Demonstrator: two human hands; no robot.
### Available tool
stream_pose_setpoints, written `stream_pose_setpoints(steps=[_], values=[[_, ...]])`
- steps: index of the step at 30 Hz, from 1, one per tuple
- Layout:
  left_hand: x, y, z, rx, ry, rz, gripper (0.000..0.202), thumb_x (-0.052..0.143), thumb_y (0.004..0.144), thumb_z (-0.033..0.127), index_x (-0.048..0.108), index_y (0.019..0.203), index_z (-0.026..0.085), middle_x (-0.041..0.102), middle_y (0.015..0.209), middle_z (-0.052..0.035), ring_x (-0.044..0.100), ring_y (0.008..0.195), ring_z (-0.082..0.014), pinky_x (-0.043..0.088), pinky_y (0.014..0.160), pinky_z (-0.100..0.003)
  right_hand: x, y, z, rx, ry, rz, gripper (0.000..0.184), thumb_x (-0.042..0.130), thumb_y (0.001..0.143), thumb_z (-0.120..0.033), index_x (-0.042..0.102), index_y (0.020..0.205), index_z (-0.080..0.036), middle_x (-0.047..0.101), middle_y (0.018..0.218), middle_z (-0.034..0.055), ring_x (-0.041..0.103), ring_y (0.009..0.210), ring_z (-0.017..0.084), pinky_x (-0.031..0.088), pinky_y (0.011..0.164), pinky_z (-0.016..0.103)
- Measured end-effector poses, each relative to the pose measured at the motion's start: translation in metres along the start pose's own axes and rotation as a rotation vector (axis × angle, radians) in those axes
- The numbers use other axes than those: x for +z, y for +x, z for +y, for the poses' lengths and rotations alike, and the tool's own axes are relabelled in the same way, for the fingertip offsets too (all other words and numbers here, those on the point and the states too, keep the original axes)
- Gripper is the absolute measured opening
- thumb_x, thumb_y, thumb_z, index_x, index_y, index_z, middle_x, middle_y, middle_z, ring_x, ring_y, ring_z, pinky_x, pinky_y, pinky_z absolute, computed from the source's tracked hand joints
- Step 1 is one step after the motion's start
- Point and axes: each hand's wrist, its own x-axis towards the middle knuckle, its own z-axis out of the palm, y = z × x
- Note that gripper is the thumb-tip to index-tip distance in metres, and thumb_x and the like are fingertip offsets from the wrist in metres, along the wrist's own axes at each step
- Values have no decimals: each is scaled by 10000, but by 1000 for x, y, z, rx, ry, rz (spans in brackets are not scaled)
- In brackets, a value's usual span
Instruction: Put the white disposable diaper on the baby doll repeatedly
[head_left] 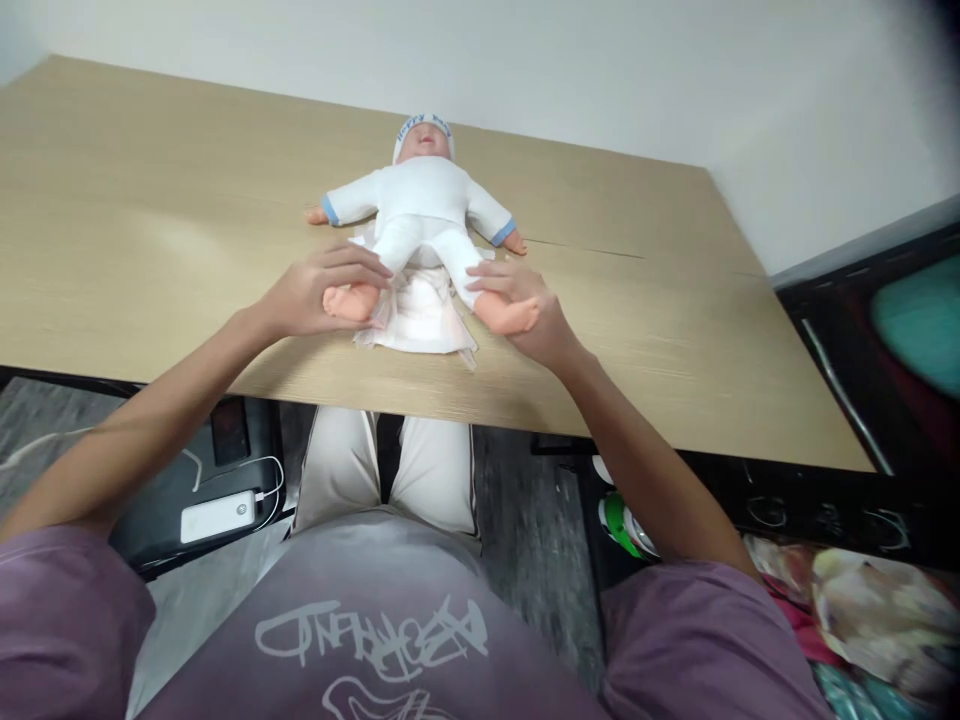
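A baby doll (424,190) in a white suit with blue cuffs and a lettered cap lies on its back on the table, head away from me. Under its hips and between its spread legs is an unfolded white diaper (424,325), its front end toward me. My left hand (319,290) is closed around the doll's lower leg on the left, by the bare foot. On the other side my right hand (529,305) grips the other lower leg just above the foot. Some of the fingers are hidden behind the legs.
The wooden table (187,230) reaches back to a white wall (562,70). Below its near edge on the left, a white power bank (219,516) with a cable lies on a black surface. A green can (622,525) and plastic bags (877,610) are low on the right.
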Motion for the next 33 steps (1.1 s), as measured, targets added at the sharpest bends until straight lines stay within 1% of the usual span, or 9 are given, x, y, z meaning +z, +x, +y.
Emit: stream_pose_setpoints(steps=[3, 7, 12, 17, 20, 23, 27, 31, 33], values=[[4, -25, -18, -3, 39, -103, 466, 818, 986, 630, 852, 1367, 365, 832, 1442, -80, 709, 1479, -395, 552, 1293, -652, 15, -17, 16, -52, 12, -34, 449, 406, 1194, -472, 800, 1356, -330, 769, 1585, 55, 667, 1572, 302, 428, 1419, 628], [13, -44, -33, -13, 46, -154, 516, 783, 992, 486, 798, 1502, 405, 775, 1559, -54, 649, 1571, -383, 540, 1323, -680, 27, -25, 28, -21, -54, -111, 356, 504, 1164, -332, 834, 1295, -351, 784, 1565, 46, 682, 1553, 307, 450, 1380, 666], [18, -48, -34, -5, 49, -199, 598, 770, 972, 442, 757, 1566, 381, 728, 1625, -76, 591, 1624, -388, 490, 1370, -671, 26, -24, 27, -37, -53, -143, 370, 503, 1169, -264, 836, 1314, -333, 761, 1601, 53, 646, 1593, 297, 497, 1337, 632], [21, -47, -31, 48, 62, -220, 623, 776, 970, 461, 723, 1580, 345, 722, 1625, -108, 562, 1640, -408, 467, 1372, -662, 16, -20, 27, 17, 73, -179, 429, 472, 1144, -243, 851, 1319, -344, 768, 1588, 45, 677, 1556, 287, 539, 1319, 625], [28, -45, -24, 44, 105, -213, 637, 816, 966, 571, 721, 1539, 311, 740, 1582, -138, 595, 1581, -433, 479, 1336, -658, 10, -17, 16, 40, 109, -193, 465, 422, 1152, -258, 839, 1346, -321, 773, 1572, 58, 687, 1536, 280, 544, 1321, 607], [40, -42, -14, -16, 193, -156, 685, 837, 941, 720, 732, 1446, 269, 748, 1530, -169, 622, 1478, -455, 496, 1266, -654, 13, -18, -9, 37, -12, -188, 399, 599, 1132, -413, 782, 1458, -274, 737, 1595, 133, 661, 1533, 365, 512, 1317, 650], [59, -33, -2, -128, 313, -67, 520, 791, 978, 670, 758, 1276, 245, 737, 1464, -193, 610, 1345, -479, 502, 1158, -696, 36, -24, -37, 63, -211, -166, 689, 823, 1009, -586, 693, 1584, -230, 652, 1652, 213, 560, 1573, 484, 447, 1320, 713], [62, -16, 3, -233, 304, -29, 296, 674, 1048, 509, 767, 1159, 251, 764, 1297, -151, 637, 1232, -422, 500, 1138, -658, 55, -22, -32, 119, -235, -43, 325, 670, 1116, -394, 799, 1376, -248, 744, 1484, 183, 650, 1428, 429, 536, 1190, 630], [58, -4, 2, -299, 229, 17, 277, 633, 1074, 489, 759, 1129, 248, 772, 1150, -119, 679, 1088, -360, 538, 1076, -586, 55, -13, -19, 147, -179, 12, 259, 589, 1146, -330, 822, 1229, -253, 802, 1300, 152, 715, 1249, 374, 580, 1083, 551]])
